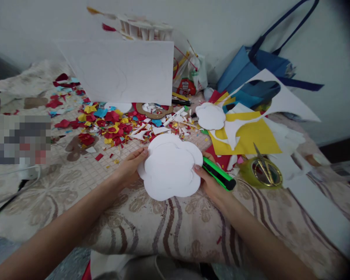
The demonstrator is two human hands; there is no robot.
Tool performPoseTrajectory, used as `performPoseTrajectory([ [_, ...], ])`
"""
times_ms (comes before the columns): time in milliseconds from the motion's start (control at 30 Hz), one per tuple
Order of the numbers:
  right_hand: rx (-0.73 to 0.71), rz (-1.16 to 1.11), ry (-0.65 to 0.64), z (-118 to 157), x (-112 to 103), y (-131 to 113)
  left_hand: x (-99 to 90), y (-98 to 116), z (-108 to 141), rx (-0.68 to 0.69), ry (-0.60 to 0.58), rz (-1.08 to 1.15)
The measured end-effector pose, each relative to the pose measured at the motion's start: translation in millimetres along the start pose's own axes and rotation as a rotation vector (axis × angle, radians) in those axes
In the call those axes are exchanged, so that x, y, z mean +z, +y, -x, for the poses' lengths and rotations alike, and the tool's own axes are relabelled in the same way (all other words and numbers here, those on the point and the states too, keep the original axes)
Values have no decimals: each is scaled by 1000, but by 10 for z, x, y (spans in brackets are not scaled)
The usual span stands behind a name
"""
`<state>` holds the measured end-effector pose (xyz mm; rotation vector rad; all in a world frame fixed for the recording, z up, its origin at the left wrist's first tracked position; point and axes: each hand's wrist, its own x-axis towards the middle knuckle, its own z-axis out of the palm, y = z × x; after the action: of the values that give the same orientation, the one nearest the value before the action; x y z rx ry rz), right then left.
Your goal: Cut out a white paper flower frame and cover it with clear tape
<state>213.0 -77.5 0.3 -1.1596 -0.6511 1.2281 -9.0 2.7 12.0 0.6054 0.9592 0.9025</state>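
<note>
Between my hands is a white flower-shaped cutout [172, 192], with a smaller white cutout [168, 167] of like shape lying on top of it. My left hand [131, 165] is closed on the left edge, thumb uppermost. At the right side, my right hand [210, 184] pinches the edge with its thumb over the stack. That same hand also holds a green and black utility knife [218, 173], which points away from the cutouts. Fingers beneath the stack are mostly hidden.
Paper flowers [111, 128] and scraps litter the table behind. A white sheet [128, 74] stands upright at the back. To the right are another white cutout [211, 116], yellow paper [247, 136], scissors [264, 167] on a tape roll [245, 171], and a blue bag [239, 70].
</note>
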Motion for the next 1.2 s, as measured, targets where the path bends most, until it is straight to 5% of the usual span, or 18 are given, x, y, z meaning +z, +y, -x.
performPoseTrajectory([
  [267, 15, -1, -44, 43, -21, -202, -33, 25, 40, -35, -176, -169],
  [567, 58, 9, -12, 52, 15, -157, -4, -24, 76, -130, -213, -171],
  [800, 49, 45, -9, 38, 1, -159, -11, -38, 48, -154, -196, -114],
  [1067, 56, 0, -23, 43, -3, -159, 35, 12, -32, -10, 77, 69],
  [1200, 64, -32, -5, 33, 10, -99, 31, -36, -51, -28, 57, 95],
])
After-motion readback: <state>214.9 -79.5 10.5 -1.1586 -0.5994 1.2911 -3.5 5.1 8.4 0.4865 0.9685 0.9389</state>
